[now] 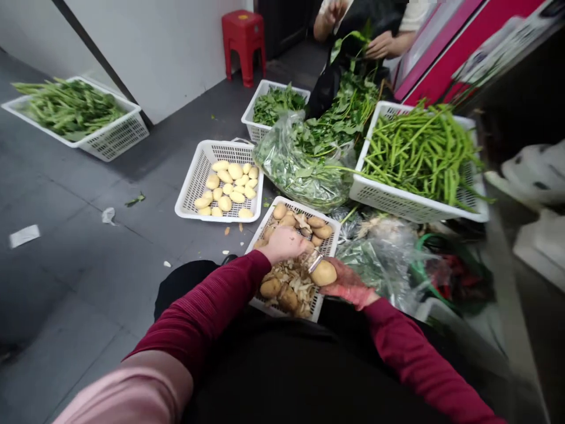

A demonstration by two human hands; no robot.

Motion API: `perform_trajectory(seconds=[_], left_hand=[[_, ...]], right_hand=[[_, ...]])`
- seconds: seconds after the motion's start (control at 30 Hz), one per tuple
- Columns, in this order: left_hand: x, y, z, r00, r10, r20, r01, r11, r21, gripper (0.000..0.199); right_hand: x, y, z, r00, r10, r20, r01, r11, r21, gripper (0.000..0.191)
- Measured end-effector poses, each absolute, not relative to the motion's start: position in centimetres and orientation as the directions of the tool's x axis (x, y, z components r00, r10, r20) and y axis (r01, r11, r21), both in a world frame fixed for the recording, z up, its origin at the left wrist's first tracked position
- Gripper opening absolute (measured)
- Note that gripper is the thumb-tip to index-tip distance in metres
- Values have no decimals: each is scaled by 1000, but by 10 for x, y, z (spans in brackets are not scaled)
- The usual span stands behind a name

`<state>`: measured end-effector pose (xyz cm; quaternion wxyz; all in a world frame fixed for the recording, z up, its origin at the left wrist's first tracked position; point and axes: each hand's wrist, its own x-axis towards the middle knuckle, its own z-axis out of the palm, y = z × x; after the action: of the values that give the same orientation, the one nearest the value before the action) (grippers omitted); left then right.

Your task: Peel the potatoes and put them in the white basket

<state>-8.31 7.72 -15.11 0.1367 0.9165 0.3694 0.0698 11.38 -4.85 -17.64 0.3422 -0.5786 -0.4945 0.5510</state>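
Note:
My left hand (286, 242) is closed round a peeler (316, 262), whose metal head rests against a potato (324, 273). That potato sits in my right hand (346, 284), which grips it from the right and below. Its visible side is pale, with the peel off. Both hands are over a white basket (318, 307) between my knees. Unpeeled brown potatoes (270, 287) and a heap of peelings (296, 272) lie in it. Beyond it, another white basket (188, 203) contains several peeled yellow potatoes (235, 171).
Baskets of green beans (417, 156), leafy greens (278, 105) and green stalks (73, 109) stand around. A plastic bag of greens (304, 171) lies ahead. Across from me a person's hand (380, 45) handles greens. A red stool (243, 44) is by the wall. Scraps (135, 200) litter the floor.

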Motion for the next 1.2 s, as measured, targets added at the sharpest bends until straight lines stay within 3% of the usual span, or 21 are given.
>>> perform_trajectory(seconds=[0.1,0.17,0.27,0.37,0.47,0.6,0.7,0.77,0.9,1.03,1.2], left_hand=[[-77,71,-151,789,606,103,536,-760,368,36],[-77,72,-153,774,627,87,564,-746,354,32],[-77,71,-154,721,691,47,648,-697,308,32],[-71,64,-148,797,597,93,540,-773,333,32],[-67,60,-141,836,539,107,481,-811,333,34],[-69,65,-136,733,677,57,635,-712,300,34],[-68,65,-132,793,605,71,552,-764,336,34],[-68,65,-130,799,601,35,554,-757,346,34],[-69,68,-127,737,673,-66,649,-676,349,39],[-69,66,-126,810,585,-29,537,-722,437,40],[-72,64,-125,773,632,-48,589,-688,423,38]], right_hand=[[97,-79,-145,-63,962,-267,360,-228,-905,57],[89,-94,-136,-21,981,-192,437,-164,-884,55],[84,-109,-139,20,997,-79,518,-78,-852,51],[86,-112,-147,87,996,2,644,-55,-763,49],[90,-110,-150,40,997,63,742,13,-670,51],[94,-109,-150,-56,987,150,848,127,-515,52],[94,-109,-150,-126,944,304,908,234,-347,59],[92,-109,-147,-200,904,377,899,323,-297,61],[90,-108,-137,-250,843,476,867,414,-279,62],[91,-110,-138,-215,827,520,854,417,-311,60],[88,-114,-146,62,825,562,819,279,-501,62]])
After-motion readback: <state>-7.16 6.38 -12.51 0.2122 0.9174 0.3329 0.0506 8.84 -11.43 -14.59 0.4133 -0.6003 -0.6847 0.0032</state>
